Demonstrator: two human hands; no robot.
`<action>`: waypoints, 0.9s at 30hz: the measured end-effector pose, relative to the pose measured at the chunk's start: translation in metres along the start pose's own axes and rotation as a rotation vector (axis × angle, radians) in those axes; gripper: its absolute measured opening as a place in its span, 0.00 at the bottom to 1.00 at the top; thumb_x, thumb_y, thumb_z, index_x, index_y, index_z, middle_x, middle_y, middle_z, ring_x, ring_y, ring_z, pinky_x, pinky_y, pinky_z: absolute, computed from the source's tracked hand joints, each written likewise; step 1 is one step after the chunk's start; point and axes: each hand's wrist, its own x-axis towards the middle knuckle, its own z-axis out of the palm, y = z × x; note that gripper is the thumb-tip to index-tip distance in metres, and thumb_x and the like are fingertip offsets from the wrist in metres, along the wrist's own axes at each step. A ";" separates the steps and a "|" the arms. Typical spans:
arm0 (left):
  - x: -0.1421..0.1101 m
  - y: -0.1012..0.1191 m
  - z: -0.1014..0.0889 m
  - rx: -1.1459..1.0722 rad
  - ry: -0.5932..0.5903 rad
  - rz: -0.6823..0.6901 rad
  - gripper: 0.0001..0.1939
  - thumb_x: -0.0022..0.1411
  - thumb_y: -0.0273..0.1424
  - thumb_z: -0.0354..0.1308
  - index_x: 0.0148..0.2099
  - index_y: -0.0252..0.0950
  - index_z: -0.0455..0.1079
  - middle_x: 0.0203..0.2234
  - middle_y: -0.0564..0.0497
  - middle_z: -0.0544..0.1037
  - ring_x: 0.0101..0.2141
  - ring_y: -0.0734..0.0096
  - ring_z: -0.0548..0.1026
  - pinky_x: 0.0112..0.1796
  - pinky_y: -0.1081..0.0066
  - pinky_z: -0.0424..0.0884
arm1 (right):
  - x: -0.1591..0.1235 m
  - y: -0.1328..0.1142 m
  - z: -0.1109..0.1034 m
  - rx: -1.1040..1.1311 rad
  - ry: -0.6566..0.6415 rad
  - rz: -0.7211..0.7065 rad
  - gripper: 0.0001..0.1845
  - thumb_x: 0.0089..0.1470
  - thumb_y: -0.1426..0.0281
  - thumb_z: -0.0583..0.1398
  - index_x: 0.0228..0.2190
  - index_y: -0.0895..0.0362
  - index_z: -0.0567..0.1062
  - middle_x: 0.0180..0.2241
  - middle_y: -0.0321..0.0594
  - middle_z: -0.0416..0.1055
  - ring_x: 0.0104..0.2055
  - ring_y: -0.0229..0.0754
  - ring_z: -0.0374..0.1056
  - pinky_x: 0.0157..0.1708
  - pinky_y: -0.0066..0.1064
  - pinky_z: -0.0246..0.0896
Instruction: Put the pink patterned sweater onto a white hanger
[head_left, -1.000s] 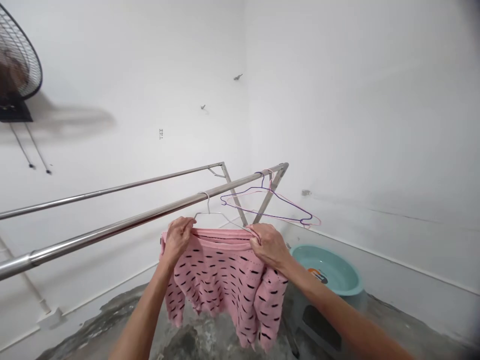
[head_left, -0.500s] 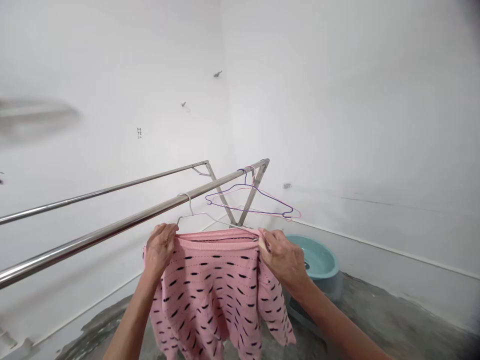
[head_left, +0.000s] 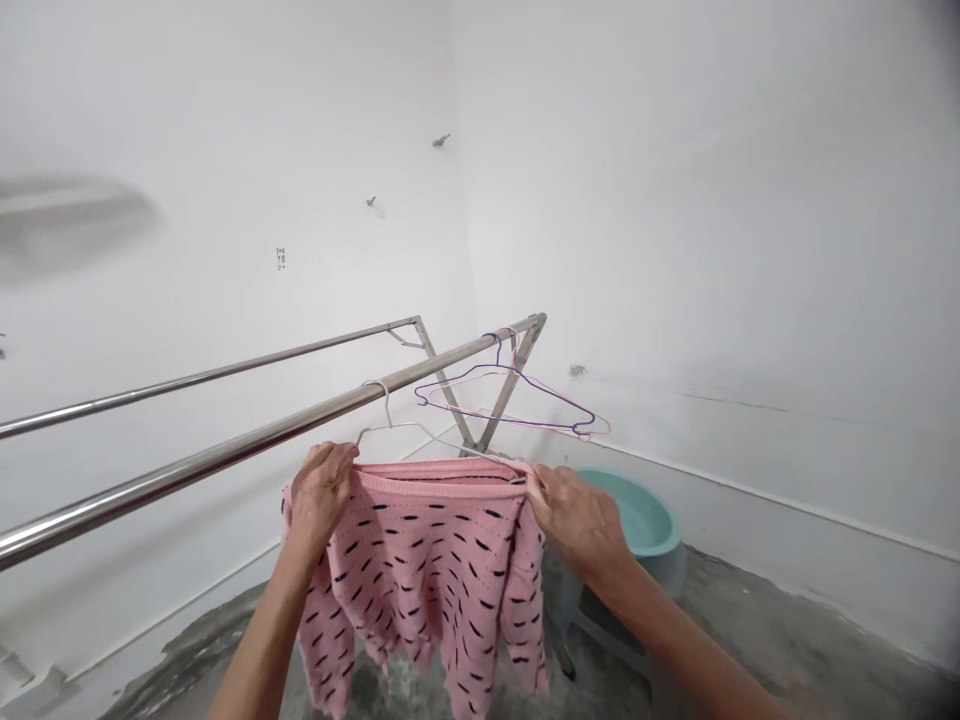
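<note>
Fingers: those of the left hand (head_left: 321,492) curl over and pinch the left shoulder of the pink knitted sweater with short black dashes (head_left: 424,570); those of the right hand (head_left: 579,522) are pressed together, gripping its right shoulder edge.
Sweater: soft ribbed knit with a plain pink band along the top, hanging limp in folds between the two hands, in the near centre of the scene, just below the near rail.
Hanger: thin white wire hanger (head_left: 390,425), its hook curved over the near rail, its wire shoulders running into the top of the sweater.
Near rail: round polished steel tube (head_left: 247,443), slanting from near left up to far right, shiny with bright reflections.
Far rail: thinner steel tube (head_left: 217,376), parallel behind it, joined at the far end by slanted metal legs.
Spare hangers: a purple and a pink wire hanger (head_left: 517,400), triangular and bare, hooked at the far end of the near rail.
Basin: round teal plastic basin (head_left: 645,520), smooth, right of the right hand, low near the wall.
Floor: rough mottled grey concrete (head_left: 750,620).
Walls: flat white plaster (head_left: 675,200).
</note>
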 end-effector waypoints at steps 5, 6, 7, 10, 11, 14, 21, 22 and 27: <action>-0.001 -0.004 0.002 -0.007 0.001 -0.002 0.14 0.69 0.32 0.43 0.42 0.39 0.71 0.34 0.50 0.74 0.39 0.65 0.69 0.40 0.68 0.65 | 0.003 0.003 -0.005 0.293 -0.094 0.081 0.17 0.56 0.66 0.47 0.19 0.56 0.65 0.22 0.46 0.71 0.26 0.43 0.66 0.27 0.33 0.51; -0.001 -0.004 0.001 -0.017 0.005 -0.001 0.14 0.69 0.32 0.43 0.42 0.39 0.71 0.34 0.50 0.74 0.40 0.65 0.69 0.40 0.69 0.65 | 0.003 0.006 -0.006 0.384 -0.138 0.102 0.17 0.55 0.64 0.47 0.18 0.56 0.64 0.21 0.45 0.71 0.25 0.42 0.67 0.27 0.32 0.54; -0.001 -0.003 0.001 -0.027 0.009 -0.002 0.14 0.69 0.32 0.43 0.42 0.39 0.71 0.34 0.50 0.74 0.40 0.66 0.69 0.40 0.69 0.65 | 0.002 0.009 -0.007 0.480 -0.186 0.127 0.18 0.55 0.63 0.46 0.18 0.55 0.63 0.20 0.43 0.71 0.24 0.42 0.68 0.27 0.31 0.58; -0.001 -0.002 0.003 -0.049 0.024 -0.003 0.15 0.70 0.33 0.43 0.42 0.38 0.71 0.34 0.50 0.74 0.39 0.66 0.70 0.40 0.69 0.66 | -0.002 0.018 -0.006 0.745 -0.291 0.239 0.18 0.52 0.58 0.47 0.22 0.56 0.67 0.21 0.42 0.73 0.25 0.43 0.72 0.26 0.32 0.67; -0.001 -0.002 0.005 -0.055 0.034 -0.005 0.15 0.70 0.33 0.43 0.42 0.37 0.72 0.35 0.50 0.75 0.39 0.66 0.70 0.41 0.69 0.66 | -0.003 0.019 -0.005 0.810 -0.303 0.279 0.18 0.50 0.57 0.48 0.23 0.56 0.68 0.21 0.42 0.73 0.25 0.44 0.72 0.27 0.33 0.69; -0.002 -0.004 0.010 -0.068 0.066 -0.015 0.16 0.70 0.34 0.43 0.42 0.37 0.72 0.36 0.49 0.75 0.40 0.66 0.70 0.42 0.69 0.66 | -0.005 0.017 0.002 0.930 -0.310 0.377 0.18 0.46 0.57 0.51 0.27 0.58 0.70 0.21 0.43 0.73 0.25 0.45 0.73 0.28 0.35 0.72; -0.003 -0.005 0.010 -0.045 0.084 -0.024 0.14 0.69 0.34 0.44 0.42 0.38 0.72 0.35 0.50 0.75 0.40 0.66 0.71 0.41 0.69 0.67 | -0.007 0.008 0.001 0.794 -0.265 0.334 0.12 0.44 0.63 0.52 0.24 0.57 0.71 0.15 0.38 0.70 0.20 0.41 0.68 0.22 0.29 0.63; -0.003 -0.002 0.009 -0.047 0.089 -0.033 0.14 0.69 0.33 0.45 0.42 0.37 0.72 0.34 0.50 0.75 0.40 0.66 0.71 0.41 0.69 0.67 | -0.009 0.007 0.000 0.763 -0.262 0.300 0.11 0.45 0.64 0.52 0.23 0.56 0.70 0.15 0.37 0.69 0.20 0.41 0.68 0.22 0.29 0.61; -0.002 0.012 0.005 -0.058 0.101 -0.092 0.14 0.68 0.32 0.45 0.41 0.37 0.72 0.34 0.50 0.76 0.40 0.66 0.71 0.43 0.68 0.66 | -0.019 0.000 0.003 0.666 -0.221 0.211 0.11 0.51 0.64 0.49 0.24 0.55 0.67 0.21 0.36 0.70 0.26 0.40 0.69 0.27 0.29 0.56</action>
